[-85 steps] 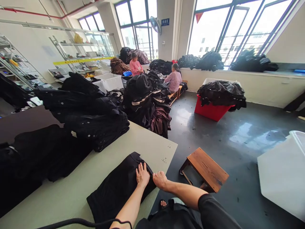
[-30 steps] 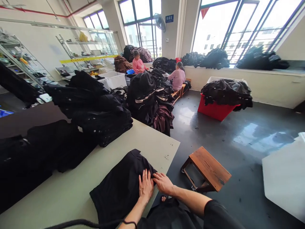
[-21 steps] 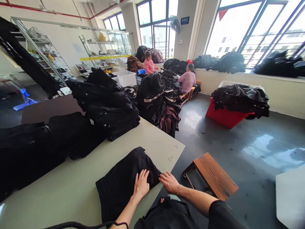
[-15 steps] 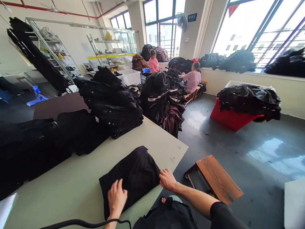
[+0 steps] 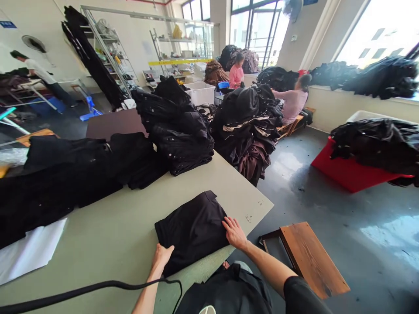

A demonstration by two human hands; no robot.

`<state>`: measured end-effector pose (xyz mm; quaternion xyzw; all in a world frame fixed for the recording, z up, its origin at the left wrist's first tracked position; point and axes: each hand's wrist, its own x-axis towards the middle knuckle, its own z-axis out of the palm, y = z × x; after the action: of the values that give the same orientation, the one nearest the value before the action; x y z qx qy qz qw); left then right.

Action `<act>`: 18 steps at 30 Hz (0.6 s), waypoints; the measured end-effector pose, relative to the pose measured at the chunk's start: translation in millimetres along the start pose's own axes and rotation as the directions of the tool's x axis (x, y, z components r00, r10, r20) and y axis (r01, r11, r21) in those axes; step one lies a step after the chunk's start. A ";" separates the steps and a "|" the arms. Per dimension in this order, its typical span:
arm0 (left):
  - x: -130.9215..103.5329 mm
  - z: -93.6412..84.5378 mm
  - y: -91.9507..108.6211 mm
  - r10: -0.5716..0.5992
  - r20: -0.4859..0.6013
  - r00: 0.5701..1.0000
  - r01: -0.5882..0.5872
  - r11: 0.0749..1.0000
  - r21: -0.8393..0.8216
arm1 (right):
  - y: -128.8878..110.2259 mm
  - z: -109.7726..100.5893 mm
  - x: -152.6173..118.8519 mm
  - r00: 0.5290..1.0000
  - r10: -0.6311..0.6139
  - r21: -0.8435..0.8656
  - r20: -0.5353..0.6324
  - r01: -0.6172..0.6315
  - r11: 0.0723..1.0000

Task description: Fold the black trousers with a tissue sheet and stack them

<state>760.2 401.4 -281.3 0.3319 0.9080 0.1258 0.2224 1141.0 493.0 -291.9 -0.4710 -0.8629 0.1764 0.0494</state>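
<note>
A folded black garment lies on the pale green tabletop, close to the near edge. My left hand is at its lower left edge, thumb on top and the other fingers tucked out of sight, gripping the cloth. On the right edge of the garment rests my right hand, its fingers stretched out over the fabric. Behind it on the table stands a tall stack of folded black garments, and more black garments are spread along the left.
White paper sheets lie at the left. A black cable crosses the near side. A wooden stool stands on the floor at right, beyond it a red bin heaped with black garments. Co-workers sit behind large piles.
My left hand has shifted from lying on top of the garment to gripping its left edge. My right hand has gone from pinching the right edge to lying flat. The view has turned left.
</note>
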 end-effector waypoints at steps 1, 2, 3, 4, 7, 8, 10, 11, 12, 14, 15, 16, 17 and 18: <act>-2.3 -1.2 4.8 -0.016 0.036 0.999 0.017 0.999 -0.041 | 12.2 -2.4 -0.3 1.000 0.003 -0.013 -0.001 -0.003 1.000; -5.5 -1.7 10.0 -0.039 0.078 0.996 0.046 0.995 -0.085 | 24.1 -6.0 0.2 1.000 0.023 -0.029 -0.009 -0.024 0.999; -9.5 -1.4 15.4 -0.057 0.119 0.991 0.072 0.989 -0.129 | 35.5 -10.5 1.3 0.998 0.057 -0.046 -0.026 -0.059 0.997; -13.9 -0.2 20.8 -0.054 0.145 0.988 0.079 0.981 -0.179 | 46.3 -15.5 2.6 0.993 0.102 -0.061 -0.052 -0.105 0.993; -26.4 6.9 35.6 -0.017 0.198 0.980 0.082 0.942 -0.325 | 76.2 -29.8 3.6 0.951 0.249 -0.100 -0.182 -0.270 0.958; -29.5 9.5 40.0 -0.007 0.202 0.979 0.082 0.927 -0.366 | 85.2 -33.3 1.8 0.931 0.284 -0.102 -0.230 -0.314 0.944; -33.3 13.5 49.1 -0.008 0.203 0.979 0.093 0.905 -0.415 | 101.3 -37.0 -5.6 0.895 0.317 -0.077 -0.312 -0.357 0.931; -34.1 14.6 54.4 -0.016 0.213 0.977 0.107 0.899 -0.424 | 107.9 -37.1 -10.7 0.884 0.316 -0.048 -0.345 -0.353 0.934; -34.1 15.2 60.5 -0.030 0.234 0.972 0.130 0.894 -0.428 | 113.2 -36.0 -16.3 0.874 0.310 -0.012 -0.374 -0.339 0.941; -32.1 16.2 75.8 -0.060 0.278 0.959 0.182 0.881 -0.437 | 119.2 -31.1 -26.5 0.852 0.304 0.067 -0.426 -0.306 0.950; -30.0 17.2 85.0 -0.077 0.292 0.953 0.206 0.872 -0.443 | 119.8 -27.6 -30.3 0.837 0.313 0.107 -0.449 -0.298 0.949; -27.0 18.9 95.0 -0.092 0.299 0.950 0.226 0.862 -0.453 | 118.9 -23.9 -32.9 0.819 0.329 0.145 -0.469 -0.297 0.944; -22.8 21.6 105.9 -0.102 0.302 0.948 0.240 0.852 -0.466 | 116.7 -20.0 -34.1 0.801 0.349 0.181 -0.486 -0.298 0.937; -17.3 25.2 117.5 -0.107 0.302 0.947 0.247 0.843 -0.477 | 113.3 -16.4 -34.0 0.783 0.369 0.215 -0.500 -0.300 0.929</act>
<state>848.6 480.0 -253.5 0.1891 0.8314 0.2945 0.4315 1254.0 525.0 -313.7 -0.6428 -0.7049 0.0976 0.2835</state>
